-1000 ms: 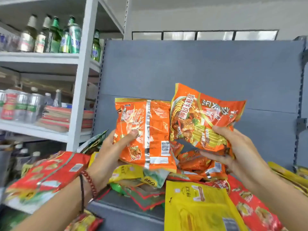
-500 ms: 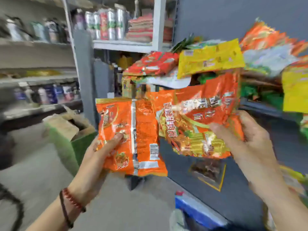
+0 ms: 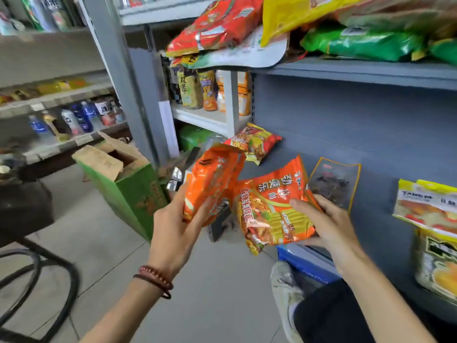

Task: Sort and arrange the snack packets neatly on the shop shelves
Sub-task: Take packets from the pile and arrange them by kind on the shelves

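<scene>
L hand (image 3: pixel 173 233): thumb & fingers curled round the lower end of an orange packet (image 3: pixel 212 179), which stands tilted, top toward 1 o'clock. Bead bracelet (image 3: pixel 155 276) on that wrist.

R hand (image 3: pixel 329 226): thumb on the front, fingers behind, pinching the R side of an orange noodle packet (image 3: pixel 274 206). Its printed face is up and its L edge meets the first packet; can't tell if they touch or just overlap. Both packets are held in the air in front of the grey back panel (image 3: pixel 346 125), not on any shelf.

Outward from the hands:
- 12 o'clock: red-yellow packet (image 3: pixel 254 142) near the panel; what it rests on is hidden.
- 2 o'clock, just beside R hand: dark clear packet (image 3: pixel 333 184) w/ yellow border, flat against the panel.
- 3 o'clock, well apart: yellow-white packet (image 3: pixel 427 206) at frame edge.
- 12–1 o'clock, high: upper shelf (image 3: pixel 371 70) w/ a loose heap incl. red packet (image 3: pixel 215 23), yellow packet (image 3: pixel 296 13), green packet (image 3: pixel 366 43); some overhang the front edge.
- 9 o'clock of L hand: green cardboard box (image 3: pixel 128 189), flaps open, on the floor.
- 10 o'clock, far: bottles (image 3: pixel 74 117), blurred.
- 6 o'clock of R hand: blue box (image 3: pixel 304 266), grey shoe (image 3: pixel 284 293) beside it.
</scene>
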